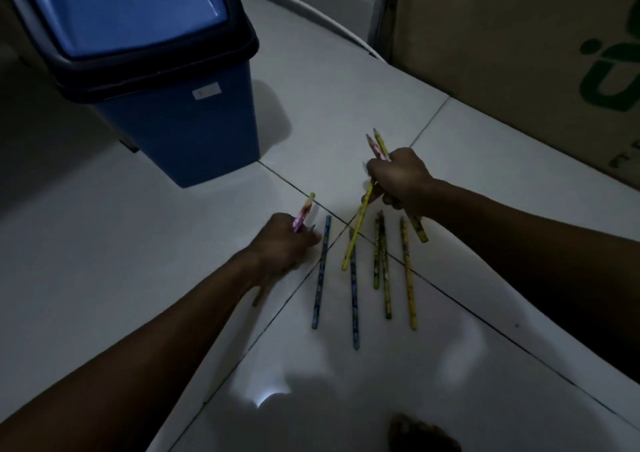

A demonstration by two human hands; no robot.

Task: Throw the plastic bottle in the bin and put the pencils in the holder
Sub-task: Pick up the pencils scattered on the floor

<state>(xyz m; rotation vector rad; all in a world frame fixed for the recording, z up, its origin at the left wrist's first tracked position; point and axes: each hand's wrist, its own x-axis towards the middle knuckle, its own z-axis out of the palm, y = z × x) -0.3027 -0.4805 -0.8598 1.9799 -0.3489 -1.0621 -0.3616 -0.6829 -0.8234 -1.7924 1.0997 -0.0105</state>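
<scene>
Pencils (353, 288) lie side by side on the tiled floor (138, 278), between both hands. Left hand (282, 243) is closed around a pink pencil (304, 212); right hand (398, 177) grips several yellow pencils (358, 229). Blue bin (180, 122), lid closed, stands beyond the left hand.

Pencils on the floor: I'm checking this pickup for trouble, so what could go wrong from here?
1. The right hand holds several pencils splayed at different angles; one might slip from that grip.
2. The left hand, already holding a pink pencil, may fumble the blue pencil beside it.
3. No holder is visible.
</scene>
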